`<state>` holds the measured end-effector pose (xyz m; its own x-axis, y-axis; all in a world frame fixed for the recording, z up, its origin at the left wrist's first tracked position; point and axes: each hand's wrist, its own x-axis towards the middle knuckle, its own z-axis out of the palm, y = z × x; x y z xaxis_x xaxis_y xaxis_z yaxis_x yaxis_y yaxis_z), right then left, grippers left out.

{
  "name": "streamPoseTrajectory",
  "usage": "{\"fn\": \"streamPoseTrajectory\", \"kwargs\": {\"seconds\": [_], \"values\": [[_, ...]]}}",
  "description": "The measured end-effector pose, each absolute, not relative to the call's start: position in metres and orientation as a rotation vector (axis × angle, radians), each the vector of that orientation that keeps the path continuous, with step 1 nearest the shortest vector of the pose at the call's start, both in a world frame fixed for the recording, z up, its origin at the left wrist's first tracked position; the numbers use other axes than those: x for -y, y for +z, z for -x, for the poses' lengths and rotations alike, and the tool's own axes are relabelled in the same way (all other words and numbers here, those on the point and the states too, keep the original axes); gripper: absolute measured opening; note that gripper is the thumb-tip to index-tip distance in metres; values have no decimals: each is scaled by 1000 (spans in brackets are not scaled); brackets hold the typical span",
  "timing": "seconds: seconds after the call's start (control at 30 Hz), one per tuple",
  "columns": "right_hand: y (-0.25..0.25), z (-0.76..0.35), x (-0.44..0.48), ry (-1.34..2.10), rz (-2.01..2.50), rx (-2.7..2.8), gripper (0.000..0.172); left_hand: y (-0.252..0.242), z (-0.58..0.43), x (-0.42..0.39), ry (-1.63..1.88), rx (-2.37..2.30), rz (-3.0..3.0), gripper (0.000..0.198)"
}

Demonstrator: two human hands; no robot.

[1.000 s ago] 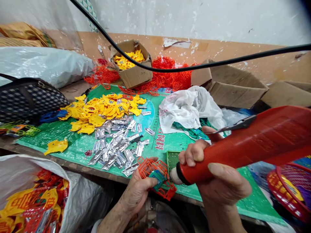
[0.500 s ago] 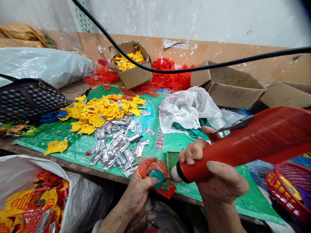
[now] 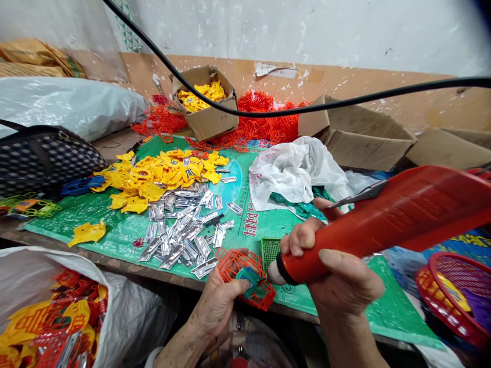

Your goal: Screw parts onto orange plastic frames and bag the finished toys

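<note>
Near the table's front edge, my left hand (image 3: 218, 302) pinches an orange-red plastic frame (image 3: 233, 263) with a teal plastic piece (image 3: 250, 280) on it, the thumb pressing on the teal piece. My right hand (image 3: 337, 276) is wrapped round a red electric screwdriver (image 3: 399, 214), which slants down to the left. Its pale nose is close beside the teal piece; whether the bit touches cannot be made out. Left of them lie loose silver metal plates (image 3: 187, 230), with a heap of yellow plastic pieces (image 3: 161, 174) behind.
A small green basket (image 3: 269, 250) sits behind the screwdriver's nose. A white plastic bag (image 3: 284, 174) lies beyond it. Cardboard boxes (image 3: 213, 122) stand at the back. A black cable (image 3: 261, 113) crosses above. An open sack (image 3: 111, 306) is at lower left, a red basket (image 3: 424, 291) at right.
The screwdriver and my right hand have shifted slightly to the left. My left hand keeps its hold on the frame and teal piece, almost unmoved.
</note>
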<state>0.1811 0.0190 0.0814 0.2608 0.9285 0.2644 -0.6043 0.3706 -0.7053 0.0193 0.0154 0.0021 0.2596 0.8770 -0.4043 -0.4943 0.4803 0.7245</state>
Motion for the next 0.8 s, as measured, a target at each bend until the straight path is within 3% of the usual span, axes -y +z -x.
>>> {"fn": "streamPoseTrajectory", "kwargs": {"seconds": [0.33,0.8], "values": [[82,-181,-19,1109,550,721,35,0,-21,-14,1021,-897,-540,40],[79,-185,-20,1087,555,721,45,-1,-23,-14,1019,-908,-589,41]]}}
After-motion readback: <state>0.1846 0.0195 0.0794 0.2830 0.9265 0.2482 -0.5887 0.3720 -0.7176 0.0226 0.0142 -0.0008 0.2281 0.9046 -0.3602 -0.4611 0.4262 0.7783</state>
